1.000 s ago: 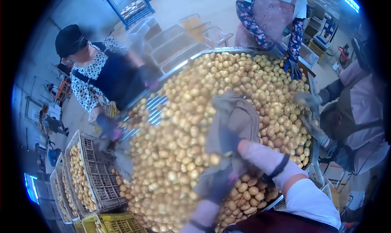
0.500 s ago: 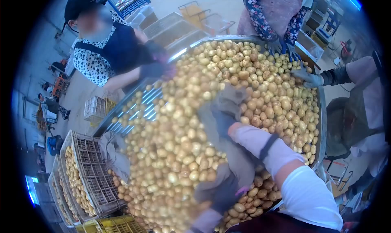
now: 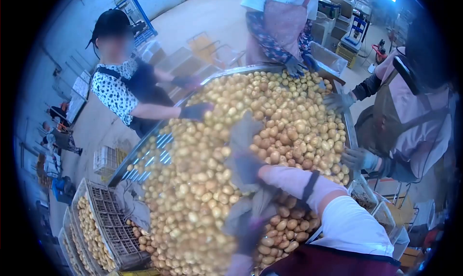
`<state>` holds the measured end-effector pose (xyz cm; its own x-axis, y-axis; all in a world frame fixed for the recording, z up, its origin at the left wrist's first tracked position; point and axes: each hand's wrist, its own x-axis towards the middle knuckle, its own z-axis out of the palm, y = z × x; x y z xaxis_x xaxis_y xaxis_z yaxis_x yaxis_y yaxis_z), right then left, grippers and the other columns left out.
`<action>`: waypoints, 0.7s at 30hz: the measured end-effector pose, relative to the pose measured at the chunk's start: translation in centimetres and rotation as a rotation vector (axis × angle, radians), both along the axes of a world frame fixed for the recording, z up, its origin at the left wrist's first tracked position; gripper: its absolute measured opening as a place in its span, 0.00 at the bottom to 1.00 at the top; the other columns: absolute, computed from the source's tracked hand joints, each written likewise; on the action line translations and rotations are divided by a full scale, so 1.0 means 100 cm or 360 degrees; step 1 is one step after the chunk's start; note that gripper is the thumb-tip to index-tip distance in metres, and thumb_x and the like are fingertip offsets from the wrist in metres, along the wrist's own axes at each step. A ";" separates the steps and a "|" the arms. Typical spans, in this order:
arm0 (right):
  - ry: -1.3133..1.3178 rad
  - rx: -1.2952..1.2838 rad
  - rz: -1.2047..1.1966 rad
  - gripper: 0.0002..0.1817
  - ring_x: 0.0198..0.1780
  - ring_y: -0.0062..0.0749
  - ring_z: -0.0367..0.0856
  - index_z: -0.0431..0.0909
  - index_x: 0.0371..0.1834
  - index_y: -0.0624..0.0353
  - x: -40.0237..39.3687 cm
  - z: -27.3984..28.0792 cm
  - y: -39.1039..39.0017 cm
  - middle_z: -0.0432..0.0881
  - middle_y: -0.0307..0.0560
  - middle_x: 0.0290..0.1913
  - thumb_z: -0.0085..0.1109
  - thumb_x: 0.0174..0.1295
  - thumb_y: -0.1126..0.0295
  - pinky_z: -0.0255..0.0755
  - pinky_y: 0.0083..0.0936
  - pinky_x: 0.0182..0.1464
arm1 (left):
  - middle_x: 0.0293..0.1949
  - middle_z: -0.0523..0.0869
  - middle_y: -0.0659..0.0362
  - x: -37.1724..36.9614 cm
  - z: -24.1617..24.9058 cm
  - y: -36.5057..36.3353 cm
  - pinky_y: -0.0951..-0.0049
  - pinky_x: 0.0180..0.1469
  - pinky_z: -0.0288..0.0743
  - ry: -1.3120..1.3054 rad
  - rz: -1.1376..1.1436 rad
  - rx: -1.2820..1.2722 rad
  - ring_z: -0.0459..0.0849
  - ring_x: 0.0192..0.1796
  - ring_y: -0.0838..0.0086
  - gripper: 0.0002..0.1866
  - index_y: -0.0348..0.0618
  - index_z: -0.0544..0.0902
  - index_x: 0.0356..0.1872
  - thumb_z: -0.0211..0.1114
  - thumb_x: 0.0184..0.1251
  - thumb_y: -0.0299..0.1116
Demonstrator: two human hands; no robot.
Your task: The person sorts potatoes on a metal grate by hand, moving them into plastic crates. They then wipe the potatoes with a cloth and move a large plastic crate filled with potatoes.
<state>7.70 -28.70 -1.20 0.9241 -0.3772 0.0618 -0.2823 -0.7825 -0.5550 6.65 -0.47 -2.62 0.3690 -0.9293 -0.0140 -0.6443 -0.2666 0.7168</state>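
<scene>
A heap of small yellow-brown potatoes [image 3: 284, 136] covers the metal sorting table. Over the potatoes lies a grey cloth [image 3: 263, 201], bunched and stretched between my two gloved hands. My right hand [image 3: 245, 167], in a dark glove, presses on its upper part with the fingers curled into the fabric. Nearer my body, my left hand [image 3: 248, 232] grips the lower end of the cloth, blurred by motion. Potatoes around both hands are smeared too. The fingertips are partly hidden in the cloth.
Metal slats [image 3: 152, 158] show at the table's left side. Potato-filled crates [image 3: 108, 218] stand at lower left, with another grey cloth [image 3: 130, 203] over one edge. Gloved hands of co-workers [image 3: 195, 112] work at left, at the far edge [image 3: 296, 66] and at right [image 3: 359, 158].
The view has shifted, bringing more of the co-workers into sight. My hands and the grey cloth have moved slightly over the potatoes. A second gloved hand of the right-hand co-worker now shows.
</scene>
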 end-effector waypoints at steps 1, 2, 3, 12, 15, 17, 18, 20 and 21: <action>-0.0061 -0.0033 -0.0008 0.25 0.71 0.51 0.64 0.69 0.70 0.57 -0.018 0.008 0.001 0.72 0.56 0.66 0.53 0.72 0.60 0.52 0.40 0.76 | 0.37 0.83 0.55 0.005 0.010 0.016 0.72 0.41 0.74 0.0087 0.0121 -0.0057 0.79 0.39 0.71 0.12 0.34 0.81 0.45 0.63 0.64 0.28; -0.0137 -0.0081 -0.0030 0.25 0.71 0.51 0.65 0.70 0.69 0.57 -0.031 0.014 -0.003 0.72 0.56 0.66 0.53 0.72 0.60 0.53 0.40 0.75 | 0.36 0.83 0.56 0.014 0.021 0.032 0.73 0.39 0.74 0.0163 0.0258 -0.0143 0.79 0.37 0.73 0.11 0.34 0.81 0.44 0.63 0.63 0.27; -0.0228 -0.0141 -0.0056 0.25 0.71 0.51 0.65 0.70 0.69 0.56 -0.044 0.026 -0.009 0.72 0.55 0.65 0.53 0.72 0.59 0.53 0.40 0.75 | 0.34 0.83 0.58 0.025 0.040 0.044 0.75 0.37 0.74 0.0204 0.0404 -0.0277 0.80 0.35 0.75 0.09 0.34 0.82 0.44 0.63 0.63 0.25; -0.0796 -0.0458 -0.0405 0.26 0.71 0.57 0.62 0.72 0.68 0.53 -0.197 0.208 -0.089 0.71 0.56 0.65 0.57 0.70 0.55 0.53 0.42 0.75 | 0.45 0.90 0.55 0.026 0.199 0.047 0.69 0.43 0.81 -0.0428 0.0271 -0.0778 0.88 0.43 0.66 0.18 0.39 0.85 0.52 0.73 0.62 0.31; -0.1031 0.0027 -0.0654 0.22 0.63 0.46 0.73 0.78 0.61 0.56 -0.269 0.204 -0.072 0.78 0.53 0.58 0.58 0.67 0.58 0.69 0.35 0.63 | 0.47 0.88 0.53 -0.039 0.194 0.054 0.67 0.47 0.82 -0.0202 -0.0452 -0.0246 0.88 0.44 0.65 0.19 0.42 0.85 0.52 0.73 0.61 0.37; -0.0274 0.0014 -0.1110 0.18 0.57 0.50 0.78 0.82 0.56 0.56 -0.310 0.222 -0.058 0.82 0.53 0.53 0.59 0.63 0.66 0.72 0.37 0.60 | 0.49 0.88 0.52 -0.059 0.200 0.043 0.62 0.50 0.81 0.0045 -0.0715 -0.0128 0.88 0.48 0.61 0.20 0.43 0.85 0.53 0.74 0.60 0.37; -0.0039 -0.0060 -0.1261 0.17 0.55 0.51 0.80 0.84 0.54 0.57 -0.324 0.225 -0.050 0.84 0.53 0.51 0.60 0.62 0.68 0.73 0.38 0.59 | 0.50 0.87 0.51 -0.066 0.201 0.045 0.61 0.51 0.80 0.0205 -0.0703 -0.0009 0.87 0.49 0.59 0.21 0.43 0.84 0.54 0.74 0.60 0.37; -0.0259 -0.0525 -0.1367 0.17 0.51 0.53 0.82 0.85 0.53 0.56 -0.334 0.206 -0.031 0.86 0.50 0.46 0.60 0.59 0.69 0.74 0.41 0.55 | 0.53 0.85 0.50 -0.063 0.189 0.044 0.58 0.58 0.76 0.0249 -0.0600 0.0078 0.84 0.55 0.57 0.23 0.44 0.82 0.57 0.72 0.63 0.39; -0.0429 -0.0602 -0.1177 0.16 0.52 0.51 0.82 0.85 0.52 0.55 -0.330 0.190 -0.024 0.86 0.50 0.46 0.58 0.61 0.68 0.75 0.40 0.56 | 0.57 0.83 0.51 -0.057 0.177 0.044 0.57 0.63 0.72 0.0139 -0.0515 0.0057 0.81 0.60 0.56 0.24 0.45 0.80 0.60 0.70 0.65 0.42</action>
<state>-25.34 -31.10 17.83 0.3860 -0.7846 0.4852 -0.6872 -0.5955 -0.4161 0.98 3.89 15.06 0.0508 -0.9964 -0.0676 -0.6365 -0.0845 0.7667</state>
